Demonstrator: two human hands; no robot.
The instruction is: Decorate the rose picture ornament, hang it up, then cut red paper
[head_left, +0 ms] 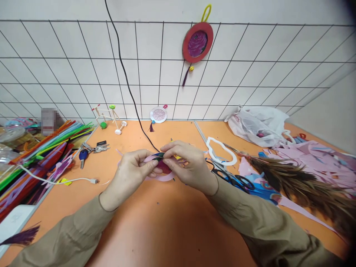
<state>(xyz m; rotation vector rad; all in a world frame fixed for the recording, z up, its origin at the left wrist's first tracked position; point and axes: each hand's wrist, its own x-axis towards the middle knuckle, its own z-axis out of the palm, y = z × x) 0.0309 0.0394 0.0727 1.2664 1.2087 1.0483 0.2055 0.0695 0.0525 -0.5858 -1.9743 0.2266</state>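
My left hand (131, 171) pinches the left side of a round craft piece (165, 167) with a pale pink rim and a dark magenta and green middle. On its right side, the fingers of my right hand (189, 163) are closed at the edge. A thin line, perhaps a needle or thread, shows between the two hands, but it is too small to name. Fingers cover much of the piece, which is held above the orange table (155, 230). Black-handled scissors (239, 181) lie just right of my right hand.
Colourful pipe cleaners (63, 137), keys (100, 148) and a white cable (55, 181) lie on the left. Brown feathers (300, 181), pink scraps (314, 159) and a white plastic bag (256, 124) fill the right. A black cord (126, 74) hangs down behind my hands.
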